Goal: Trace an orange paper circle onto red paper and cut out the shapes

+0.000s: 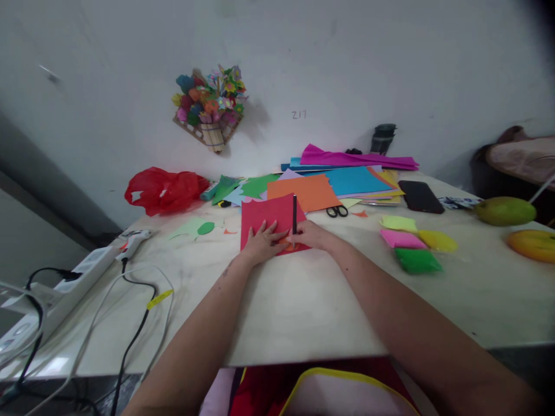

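Note:
A red sheet of paper (271, 211) lies on the table in front of me. My left hand (263, 242) rests flat on it, fingers spread, with the fingertips by a small orange paper piece (289, 246) near the sheet's lower edge. In my right hand (310, 234) is a dark pencil (295, 211), held upright with its lower end at the orange piece. My fingers partly hide that piece, so its full outline cannot be made out. Black-handled scissors (337, 211) lie just beyond my right hand, their blades tucked under an orange sheet (299, 192).
Coloured sheets (358, 180) are piled at the back. Right are a phone (420, 196), bright packets (417, 260), a green mango-like fruit (506, 211) and a yellow one (533, 245). Left are a red plastic bag (165, 189), a glue gun (133, 242), a power strip (65, 289) and loose cables.

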Motion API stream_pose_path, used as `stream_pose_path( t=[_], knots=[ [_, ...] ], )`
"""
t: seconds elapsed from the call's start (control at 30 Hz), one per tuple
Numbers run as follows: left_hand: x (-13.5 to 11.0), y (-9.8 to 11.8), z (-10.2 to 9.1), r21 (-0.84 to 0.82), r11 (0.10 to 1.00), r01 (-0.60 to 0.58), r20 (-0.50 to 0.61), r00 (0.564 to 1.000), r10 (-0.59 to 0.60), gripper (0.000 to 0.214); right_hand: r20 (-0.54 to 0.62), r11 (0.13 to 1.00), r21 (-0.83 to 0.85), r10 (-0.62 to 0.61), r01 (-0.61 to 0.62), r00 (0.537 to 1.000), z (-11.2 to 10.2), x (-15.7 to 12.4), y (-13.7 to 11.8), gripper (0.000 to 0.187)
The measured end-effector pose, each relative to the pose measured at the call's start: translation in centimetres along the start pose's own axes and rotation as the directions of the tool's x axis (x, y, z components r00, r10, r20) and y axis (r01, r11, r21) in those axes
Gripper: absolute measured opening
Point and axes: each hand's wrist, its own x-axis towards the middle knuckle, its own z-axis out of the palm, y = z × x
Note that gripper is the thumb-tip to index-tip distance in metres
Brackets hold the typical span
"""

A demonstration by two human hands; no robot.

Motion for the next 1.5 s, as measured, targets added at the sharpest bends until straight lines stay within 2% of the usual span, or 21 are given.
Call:
stream_pose_path(
  t=[0.3,0.47,0.67,0.93,1.3,1.5],
  knots=[
    [0.2,-0.3,0.3,-0.013,1.0,-0.009,-0.006,1.0,0.009,0.058,-0.053,0.999,0.026,-0.044,0.045,0.998,-0.5,0.3,0.3,0.01],
    [0.2,-0.5,0.3,-0.032,0.999,-0.025,-0.02,1.0,0.025,0.056,-0.081,1.0,0.023,-0.003,0.005,0.997,-0.8,0.2,0.4,0.012],
    [0.3,-0.5,0.3,-0.029,0.999,-0.028,-0.013,1.0,0.028,0.057,-0.049,0.994,0.105,0.029,-0.024,0.998,-1.2,-0.1,0.1,0.016],
    [0.2,-0.4,0.4,-0.032,0.999,-0.019,-0.031,0.999,0.018,0.055,0.015,0.984,0.178,-0.027,0.024,1.0,-0.7,-0.1,0.1,0.02],
    [0.3,-0.5,0.6,-0.042,0.999,-0.026,-0.05,0.998,0.024,0.057,0.019,0.987,0.133,-0.089,0.086,0.996,-0.2,0.2,0.5,0.017],
    [0.3,-0.4,0.6,-0.035,0.999,-0.013,-0.038,0.999,0.012,0.058,0.027,0.987,0.141,-0.084,0.08,0.996,-0.2,0.2,0.6,0.019]
  ],
)
